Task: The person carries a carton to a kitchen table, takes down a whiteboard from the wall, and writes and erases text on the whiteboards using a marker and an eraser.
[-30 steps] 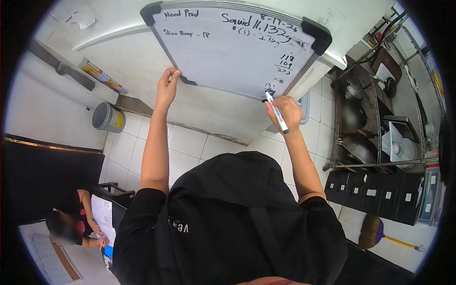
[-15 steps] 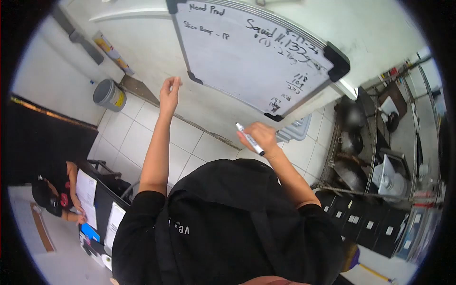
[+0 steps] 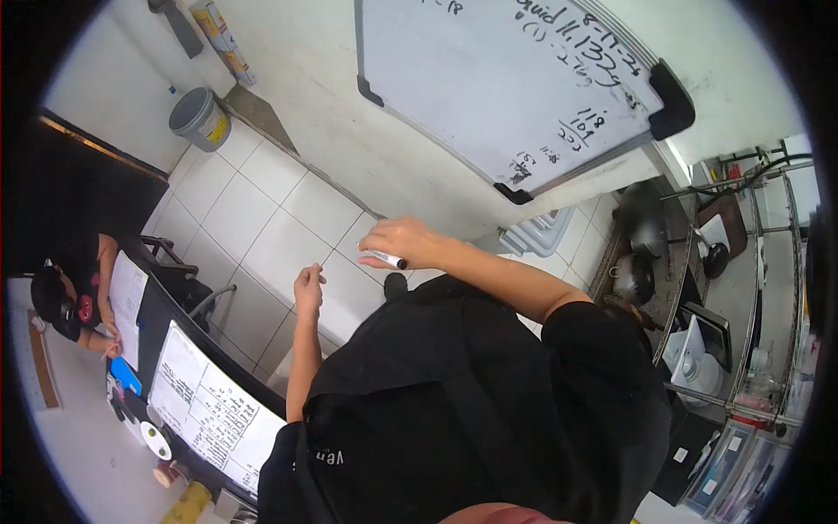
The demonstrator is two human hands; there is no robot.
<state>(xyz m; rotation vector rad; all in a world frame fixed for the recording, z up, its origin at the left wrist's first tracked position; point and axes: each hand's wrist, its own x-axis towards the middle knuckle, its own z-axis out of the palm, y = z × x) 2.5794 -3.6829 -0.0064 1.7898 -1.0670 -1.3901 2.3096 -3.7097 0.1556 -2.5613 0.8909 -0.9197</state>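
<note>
My right hand (image 3: pixel 403 243) is closed around a white marker (image 3: pixel 382 258) with a black end, in front of my chest. Lower and to the left is my left hand (image 3: pixel 308 288), raised with its fingers curled near each other; whether anything small is between them cannot be made out. Both hands are apart from the whiteboard (image 3: pixel 471 87), which hangs on the wall above them and bears black handwriting and numbers. Its black corner pieces show at the lower edge and on the right.
A co-worker (image 3: pixel 65 301) sits at the left by a dark table (image 3: pixel 157 306) with papers (image 3: pixel 214 402) and a blue object (image 3: pixel 126 375). A grey bucket (image 3: pixel 201 120) stands by the wall. Metal shelves (image 3: pixel 758 262) with pans are at the right, grey containers (image 3: pixel 537 234) below the board.
My right hand has moved from the whiteboard down and left with the marker. My left hand has left the board's edge and dropped. The view has turned toward the table with papers.
</note>
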